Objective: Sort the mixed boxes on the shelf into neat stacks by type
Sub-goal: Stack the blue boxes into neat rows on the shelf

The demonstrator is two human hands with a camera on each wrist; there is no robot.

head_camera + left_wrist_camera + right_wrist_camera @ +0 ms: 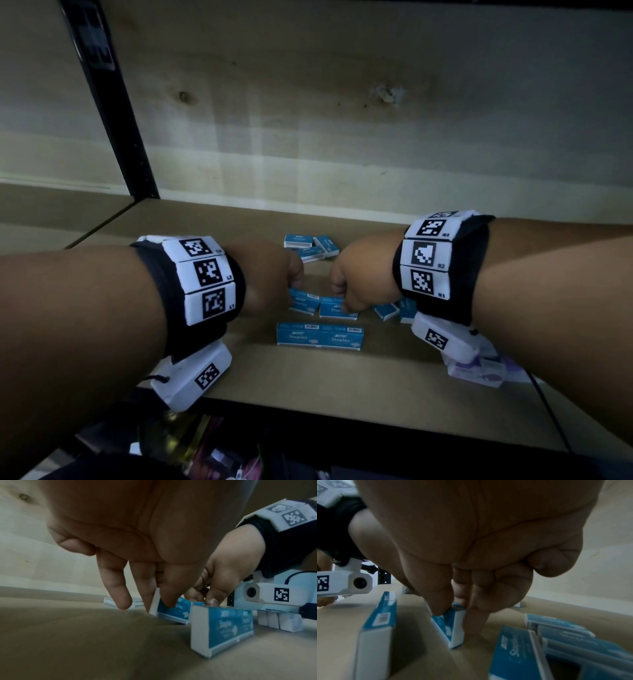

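On shelf, behind the front row of staple boxes: two more blue staple boxes side by side, one per hand.

Left hand: grip clamped on left staple box, thumb on the printed blue face, fingers behind the white end flap. Box tipped up on one long edge, not flat. Probably mid-swing, to bring it parallel with the front row.

Right hand: grip clamped on right staple box, fingertips pinching its top edge, one finger braced against the white end. Also tilted on edge, just behind the front row.

Orientation: both held boxes with long axis roughly left-right, parallel to the front row, blue "Staples" face toward the camera side. Front row itself flat, barcodes up, two boxes end to end, long axis left-right. Looks like the reference line for a second row or layer.

Rest of the blue type: loose cluster well behind the front row near the back wall, angled at random; more loose staple boxes to the right of the front row, under the right wrist.

Other type: pale purple boxes right of the front row at the shelf edge, kept apart from the blue ones.

Judgement: sorting early-stage, most blue boxes not yet aligned.
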